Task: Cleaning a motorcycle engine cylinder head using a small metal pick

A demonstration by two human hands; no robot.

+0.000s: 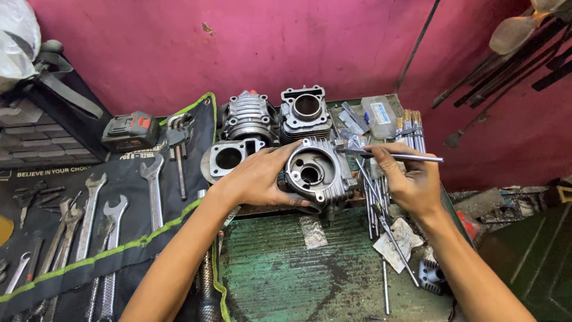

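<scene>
My left hand (257, 177) grips the left side of a grey finned engine cylinder (316, 173), which lies on its side on the green workbench (280, 274) with its round bore facing me. My right hand (408, 179) holds a thin metal rod (393, 156) level, just right of the cylinder's top edge, with its left tip near the fins. Several more rods (375, 197) lie under that hand.
Behind stand other cylinders (307, 113) and a finned head (249, 116). A flat gasket plate (229, 158) lies by my left hand. A black tool roll (95, 238) with several spanners (153, 188) covers the left. A battery pack (130, 130) sits beyond it. The pink wall is behind.
</scene>
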